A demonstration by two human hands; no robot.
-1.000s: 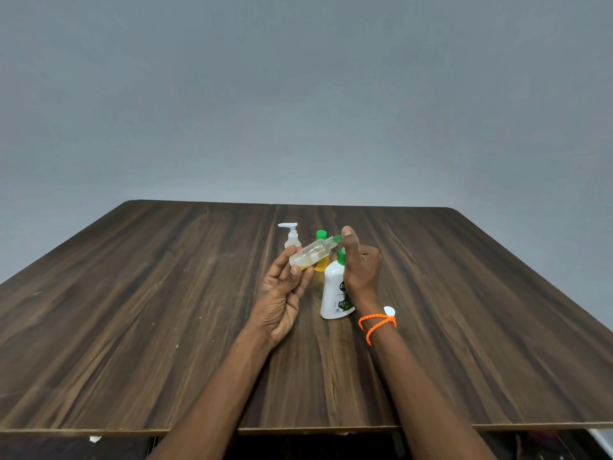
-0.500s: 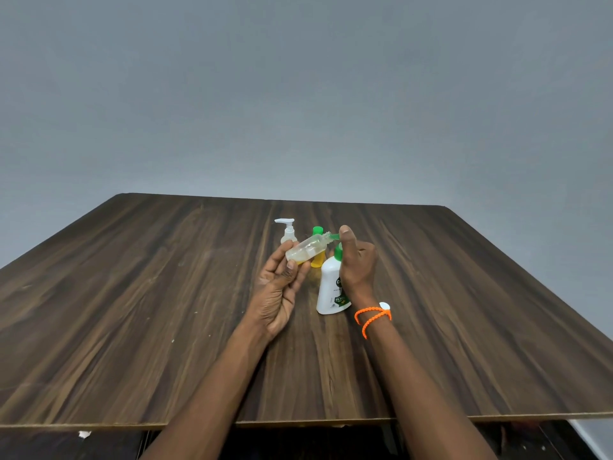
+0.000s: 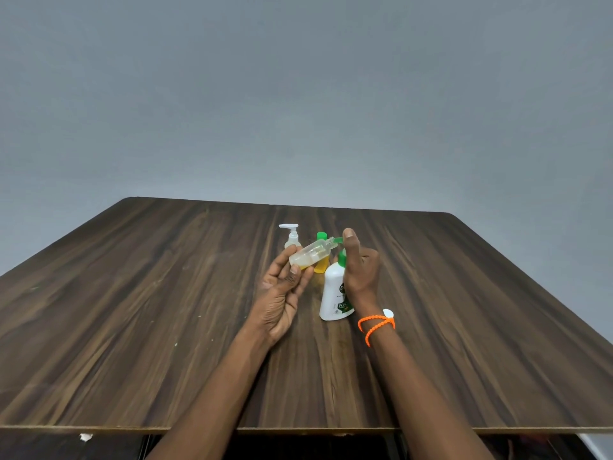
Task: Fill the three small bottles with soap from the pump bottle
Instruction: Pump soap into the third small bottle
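A white pump bottle (image 3: 333,298) with a green pump stands mid-table. My right hand (image 3: 360,270) is wrapped around its neck, thumb up on the green pump head. My left hand (image 3: 285,287) holds a small clear bottle (image 3: 310,255) tilted on its side, its open mouth against the green spout; a little yellowish soap lies inside it. Behind stand a small clear bottle with a white pump top (image 3: 292,236) and a small yellow bottle with a green cap (image 3: 321,260), partly hidden by the held bottle.
The dark wooden table (image 3: 166,310) stretches wide on both sides, its front edge close to me. A small white cap (image 3: 388,313) lies by my right wrist. A grey wall fills the background.
Both hands and the bottles keep the same pose; only the camera view has shifted slightly. The small bottle stays at the spout.
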